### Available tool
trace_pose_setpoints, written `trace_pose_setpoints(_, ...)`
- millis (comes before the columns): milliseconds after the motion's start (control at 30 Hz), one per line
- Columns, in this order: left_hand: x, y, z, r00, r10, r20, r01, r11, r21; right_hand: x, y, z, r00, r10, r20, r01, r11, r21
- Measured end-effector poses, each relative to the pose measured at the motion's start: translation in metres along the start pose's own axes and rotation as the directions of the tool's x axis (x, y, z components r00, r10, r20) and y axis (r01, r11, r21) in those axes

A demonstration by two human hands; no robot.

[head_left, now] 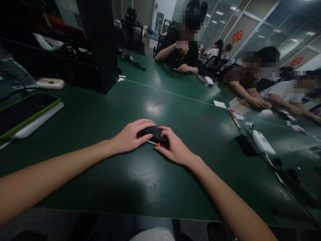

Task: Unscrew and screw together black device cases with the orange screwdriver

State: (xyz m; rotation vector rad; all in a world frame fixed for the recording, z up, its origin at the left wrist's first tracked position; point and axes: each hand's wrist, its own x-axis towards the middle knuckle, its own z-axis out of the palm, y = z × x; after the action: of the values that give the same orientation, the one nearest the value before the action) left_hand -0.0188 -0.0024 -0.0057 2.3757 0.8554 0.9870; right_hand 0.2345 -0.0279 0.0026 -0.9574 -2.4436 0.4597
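Observation:
A small black object [155, 132], rounded like a computer mouse, lies low at the table's middle. My left hand [134, 134] is closed over its left end, with fingers along the far side and the thumb on the near side. At the right end, my right hand [174, 146] curls its fingers around the object, and its thumb reaches along the near edge. Close to that thumb shows a bright orange bit [158, 144], next to a thin pale line; its kind is unclear. Both hands cover parts of the black object.
On the green table [150, 180], a green-edged phone [30, 108] lies at left before a black partition [100, 47]. At right are a white device [263, 141] with cables, an open cardboard box [239, 106] and papers. A person [173, 50] sits opposite; others sit farther right.

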Motion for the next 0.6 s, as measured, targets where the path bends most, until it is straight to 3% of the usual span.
trace_pose_setpoints(233, 0.0, 0.002, -0.001, 0.999, 0.024, 0.049, -0.025, 0.999, 0.021, 0.0, 0.002, -0.006, 0.989, -0.139, 0.056, 0.146, 0.978, -0.146)
trace_pose_setpoints(400, 0.0, 0.005, -0.002, 0.998, 0.013, 0.065, -0.015, 1.0, 0.026, -0.003, 0.02, -0.024, 0.992, 0.014, 0.123, 0.011, 0.979, -0.205)
trace_pose_setpoints(600, -0.001, 0.006, -0.001, 0.993, 0.007, 0.119, -0.011, 0.999, 0.037, -0.003, 0.042, -0.031, 0.981, 0.19, 0.029, -0.192, 0.966, 0.173)
